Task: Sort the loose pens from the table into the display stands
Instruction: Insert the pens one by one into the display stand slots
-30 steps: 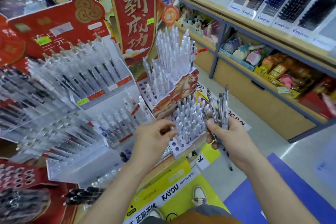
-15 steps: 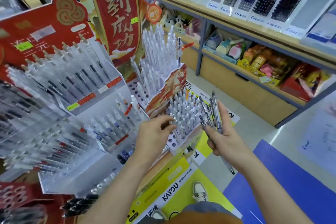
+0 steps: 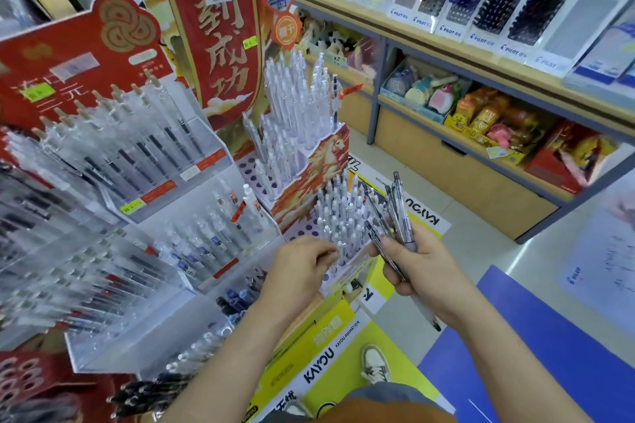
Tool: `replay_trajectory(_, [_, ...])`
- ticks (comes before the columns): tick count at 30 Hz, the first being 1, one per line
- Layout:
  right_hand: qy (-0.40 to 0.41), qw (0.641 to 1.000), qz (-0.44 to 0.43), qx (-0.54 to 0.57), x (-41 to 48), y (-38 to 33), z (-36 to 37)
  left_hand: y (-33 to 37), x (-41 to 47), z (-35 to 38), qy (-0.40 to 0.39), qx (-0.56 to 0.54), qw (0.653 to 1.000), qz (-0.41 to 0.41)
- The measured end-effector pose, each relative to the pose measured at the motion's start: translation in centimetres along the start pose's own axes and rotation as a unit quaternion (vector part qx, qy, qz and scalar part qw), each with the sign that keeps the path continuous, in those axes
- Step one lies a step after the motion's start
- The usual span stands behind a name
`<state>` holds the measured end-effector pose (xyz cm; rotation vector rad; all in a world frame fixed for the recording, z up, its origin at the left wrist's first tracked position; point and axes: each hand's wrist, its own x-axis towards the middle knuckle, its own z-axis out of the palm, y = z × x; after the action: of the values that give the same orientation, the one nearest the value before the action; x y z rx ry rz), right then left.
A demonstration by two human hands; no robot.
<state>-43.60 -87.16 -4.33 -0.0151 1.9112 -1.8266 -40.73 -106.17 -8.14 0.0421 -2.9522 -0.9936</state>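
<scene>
Stationery shop aisle, pen stand [image 3: 338,240] at 12 o'clock. Left hand [image 3: 302,268] since a second ago stays at stand, fingertips pinched on slotted pen [image 3: 340,251]; insertion likely finishing. Right hand [image 3: 417,271] clutches pen bundle [image 3: 391,216], 2 o'clock.

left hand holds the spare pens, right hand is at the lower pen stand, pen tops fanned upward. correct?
Hands are swapped. In the head view the right hand holds the bundle of spare pens, tops fanned upward, and the left hand is at the lower pen stand.
</scene>
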Motion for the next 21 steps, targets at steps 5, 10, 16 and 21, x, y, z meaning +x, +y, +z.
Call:
replay_trajectory(5, [-0.022,0.997,0.000,0.074,-0.1,-0.3,0.4,0.7,0.9,0.2,-0.016,0.038,0.999,-0.009])
replay_trajectory(10, [-0.052,0.994,-0.006,0.099,-0.1,-0.6,0.8,1.9,0.8,-1.9,0.029,-0.003,0.999,-0.037])
replay_trajectory(16, [-0.088,0.992,-0.035,0.082,-0.1,-1.6,1.6,6.0,1.4,-5.1,-0.013,-0.436,0.890,-0.129])
replay_trajectory(21, [-0.089,0.993,-0.053,0.055,-0.5,-2.3,2.0,5.8,1.7,-4.9,-0.015,-0.485,0.861,-0.152])
